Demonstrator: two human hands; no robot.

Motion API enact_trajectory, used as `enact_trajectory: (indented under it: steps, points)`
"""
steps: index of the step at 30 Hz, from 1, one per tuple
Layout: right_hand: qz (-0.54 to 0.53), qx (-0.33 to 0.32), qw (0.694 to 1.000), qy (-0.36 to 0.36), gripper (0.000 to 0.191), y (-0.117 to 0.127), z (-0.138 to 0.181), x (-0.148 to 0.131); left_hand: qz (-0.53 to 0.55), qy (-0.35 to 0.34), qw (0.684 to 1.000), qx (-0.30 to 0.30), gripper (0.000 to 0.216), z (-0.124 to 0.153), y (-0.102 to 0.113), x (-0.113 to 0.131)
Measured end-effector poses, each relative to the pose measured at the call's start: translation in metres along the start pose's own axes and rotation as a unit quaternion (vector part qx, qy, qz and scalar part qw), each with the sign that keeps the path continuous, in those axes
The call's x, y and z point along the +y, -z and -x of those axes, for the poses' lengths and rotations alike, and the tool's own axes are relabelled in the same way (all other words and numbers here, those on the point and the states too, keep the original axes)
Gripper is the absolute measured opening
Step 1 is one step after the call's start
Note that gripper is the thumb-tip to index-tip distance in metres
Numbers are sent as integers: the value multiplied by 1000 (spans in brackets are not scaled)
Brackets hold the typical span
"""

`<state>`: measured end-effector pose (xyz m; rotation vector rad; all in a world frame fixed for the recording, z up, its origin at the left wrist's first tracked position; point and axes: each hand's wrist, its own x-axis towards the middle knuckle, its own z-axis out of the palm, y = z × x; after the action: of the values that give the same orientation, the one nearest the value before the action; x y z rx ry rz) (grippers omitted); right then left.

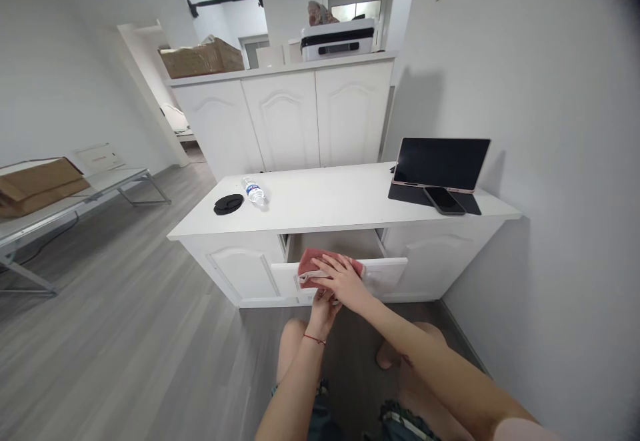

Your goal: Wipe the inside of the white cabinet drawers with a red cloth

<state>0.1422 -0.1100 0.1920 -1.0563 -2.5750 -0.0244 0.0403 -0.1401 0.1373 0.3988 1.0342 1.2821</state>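
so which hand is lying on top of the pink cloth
The right hand: it lies across the pink cloth at the open drawer. The left hand, with the red bracelet on its wrist, is lower in view.

The person is wearing a red bracelet (315, 339), dark shorts (406, 425) and a pale sleeve (523, 429).
Just behind the left hand's (326, 311) fingers, the bracelet is circling the wrist as a thin cord. Far up the arm from the right hand's (347, 283) fingers, the sleeve is showing pale pink. Well behind both hands' fingers, the shorts are showing blue-green cloth, a gathered hem and a lighter band.
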Motion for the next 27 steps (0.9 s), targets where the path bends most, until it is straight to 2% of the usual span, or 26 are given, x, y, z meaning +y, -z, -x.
enact_trajectory:
  steps: [2,4,7,13,16,18,20,22,24,27]
  points:
    - [8,1,1000,-14,44,3,16,11,42,10,999,-13,15,-4,4,-3]
    - [22,-3,999,-29,45,4,32,23,72,26,997,-17,25,-8,8,-6]
    - [45,-7,997,-55,52,2,56,40,70,36,997,-17,41,-12,11,-7]
    - [65,-6,986,-156,59,-6,103,64,65,33,997,-30,47,-14,12,-9]
    - [77,69,973,-206,54,-20,120,70,63,37,997,-29,49,-16,12,-10]
    - [78,171,956,-227,47,-35,128,73,60,39,997,-27,50,-17,13,-10]
    - [64,283,926,-243,37,-55,133,75,59,41,997,-23,52,-17,13,-11]
    - [32,359,893,-271,30,-76,132,72,57,43,997,-25,53,-18,13,-11]
    - [-15,390,862,-323,33,-96,127,64,52,42,997,-26,52,-18,14,-11]
    - [-98,401,810,-416,44,-118,113,47,39,43,998,-21,51,-20,15,-11]
